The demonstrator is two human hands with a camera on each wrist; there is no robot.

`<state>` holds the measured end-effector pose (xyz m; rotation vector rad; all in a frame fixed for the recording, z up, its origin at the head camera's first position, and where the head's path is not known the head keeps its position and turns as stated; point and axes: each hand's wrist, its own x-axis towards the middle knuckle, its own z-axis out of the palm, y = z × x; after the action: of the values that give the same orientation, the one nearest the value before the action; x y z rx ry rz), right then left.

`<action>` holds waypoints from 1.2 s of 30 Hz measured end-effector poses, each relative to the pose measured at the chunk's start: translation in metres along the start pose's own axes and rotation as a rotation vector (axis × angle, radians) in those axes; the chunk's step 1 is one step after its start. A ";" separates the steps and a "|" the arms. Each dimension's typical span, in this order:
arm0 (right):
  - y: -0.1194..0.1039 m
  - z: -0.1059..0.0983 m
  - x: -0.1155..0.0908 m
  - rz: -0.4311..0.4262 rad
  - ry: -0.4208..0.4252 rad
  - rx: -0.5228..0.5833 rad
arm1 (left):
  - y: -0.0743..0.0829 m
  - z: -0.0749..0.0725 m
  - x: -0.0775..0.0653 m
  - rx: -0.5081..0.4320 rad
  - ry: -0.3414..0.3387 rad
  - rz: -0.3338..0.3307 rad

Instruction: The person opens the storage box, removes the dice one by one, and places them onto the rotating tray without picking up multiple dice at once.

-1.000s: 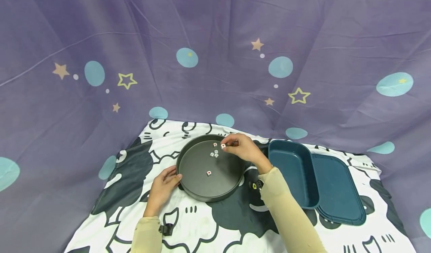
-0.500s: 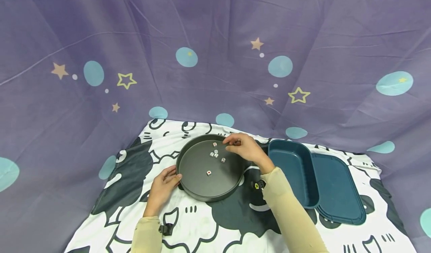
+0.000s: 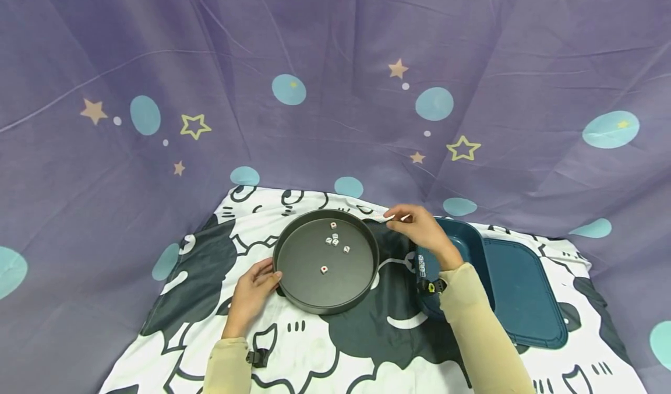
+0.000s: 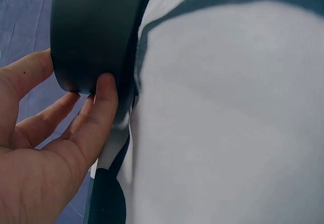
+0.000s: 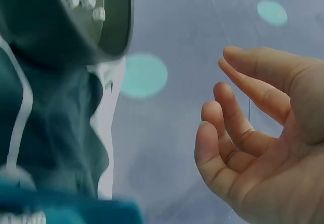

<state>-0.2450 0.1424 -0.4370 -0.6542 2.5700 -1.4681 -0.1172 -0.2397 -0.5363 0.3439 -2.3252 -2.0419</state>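
A round dark grey cake tin [image 3: 314,277] lies on the patterned cloth, with several small white dice [image 3: 335,242] scattered over its floor. My left hand [image 3: 253,292] holds the tin at its left side; the left wrist view shows thumb and fingers against the outer wall [image 4: 96,26]. My right hand [image 3: 421,231] hovers at the far left corner of a dark blue rectangular container [image 3: 474,248], its fingers loosely bent around nothing. In the right wrist view the right hand [image 5: 263,133] is well apart from the tin [image 5: 119,26]. A line of white dice [image 3: 421,266] shows inside the container.
A flat blue lid [image 3: 526,295] lies right of the container. The black-and-white cartoon cloth [image 3: 293,353] covers the table, and a purple curtain [image 3: 335,120] hangs behind its far edge. My right forearm passes over the container and hides part of it.
One second ago my right hand pinched a die above the tin; half a second ago that die lay in the tin. Since then the right hand has moved right. My left hand stays put.
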 end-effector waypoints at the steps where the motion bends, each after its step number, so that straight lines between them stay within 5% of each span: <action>1: 0.005 -0.005 -0.003 0.007 0.012 0.010 | 0.000 0.000 0.000 0.000 0.000 0.000; 8: 0.040 -0.031 -0.023 0.103 0.070 0.070 | 0.000 0.001 -0.001 0.002 0.003 -0.008; 17: 0.072 -0.040 -0.041 0.153 0.100 0.068 | 0.000 0.001 -0.001 0.004 0.007 -0.013; 24: 0.091 -0.036 -0.045 0.218 0.062 0.035 | 0.000 0.002 -0.001 0.002 0.014 -0.013; 36: 0.110 -0.031 -0.047 0.195 -0.028 0.045 | 0.002 0.002 -0.001 0.003 0.012 -0.016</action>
<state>-0.2468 0.2351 -0.5186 -0.4014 2.4903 -1.4383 -0.1172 -0.2376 -0.5347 0.3756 -2.3269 -2.0371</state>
